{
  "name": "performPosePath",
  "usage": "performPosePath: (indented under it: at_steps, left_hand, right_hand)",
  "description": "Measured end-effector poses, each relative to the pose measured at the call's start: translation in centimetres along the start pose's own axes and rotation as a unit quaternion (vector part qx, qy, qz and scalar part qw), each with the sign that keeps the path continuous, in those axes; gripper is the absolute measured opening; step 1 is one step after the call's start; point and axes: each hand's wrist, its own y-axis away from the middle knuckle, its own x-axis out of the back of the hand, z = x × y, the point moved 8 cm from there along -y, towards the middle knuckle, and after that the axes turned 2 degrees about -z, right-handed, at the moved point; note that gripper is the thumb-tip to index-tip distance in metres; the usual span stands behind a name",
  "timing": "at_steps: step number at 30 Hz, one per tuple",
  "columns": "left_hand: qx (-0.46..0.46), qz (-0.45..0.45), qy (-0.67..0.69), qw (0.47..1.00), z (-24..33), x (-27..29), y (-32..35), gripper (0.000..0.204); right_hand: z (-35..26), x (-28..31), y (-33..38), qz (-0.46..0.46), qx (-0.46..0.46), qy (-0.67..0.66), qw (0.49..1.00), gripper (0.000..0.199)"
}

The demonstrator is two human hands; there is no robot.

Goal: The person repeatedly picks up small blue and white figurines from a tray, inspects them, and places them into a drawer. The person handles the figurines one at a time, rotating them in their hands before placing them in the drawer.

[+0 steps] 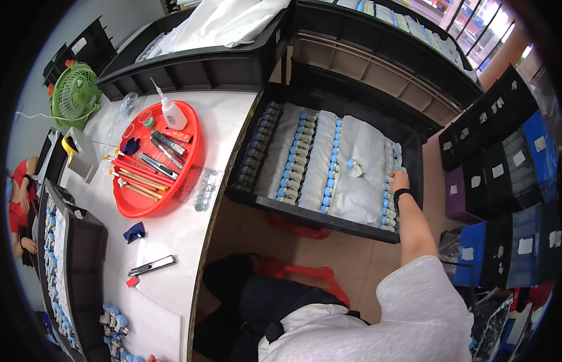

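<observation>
My right hand (399,180) reaches into a black crate (317,216) on the right, at its rightmost row of small figurines (388,212). Its fingers are closed, and what they pinch is hidden. Several rows of these blue-topped figurines stand in the crate, parted by white sheets. A single figurine (355,167) lies on the wide white sheet (359,196), left of the hand. Only fingertips of my left hand (153,358) show at the lower edge, beside a cluster of blue-topped figurines (115,323) on the white table; its grip is hidden.
On the table (172,241), a red tray (131,208) holds brushes, pens and a white squeeze bottle (173,116). Nearby lie a box cutter (151,265) and a green fan (76,93). Black crates (190,72) stand behind; stacked bins (483,175) line the right. Another person (18,199) sits far left.
</observation>
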Motion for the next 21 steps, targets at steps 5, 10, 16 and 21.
performPosePath:
  at_steps: [5, 10, 16, 21]
  left_hand:
    - [0.007, 0.016, 0.026, 1.000, -0.4, 0.0, 0.3, 0.025]
    - [0.016, 0.054, 0.015, 0.998, -1.1, 1.3, -0.3, 0.026]
    - [-0.044, -0.031, 0.103, 0.993, 2.0, -1.3, 0.8, 0.021]
    - [-0.076, -0.076, -0.009, 0.994, 7.1, 1.1, 3.2, 0.021]
  right_hand:
    - [-0.6, -1.9, -1.8, -0.097, 0.056, 0.054, 0.992, 0.024]
    - [1.6, -3.0, -3.4, -0.065, 0.087, 0.121, 0.987, 0.043]
    - [-10.4, -0.4, -5.2, -0.120, 0.087, -0.412, 0.899, 0.035]
    - [-35.5, 9.5, 15.1, -0.260, 0.300, -0.490, 0.776, 0.031]
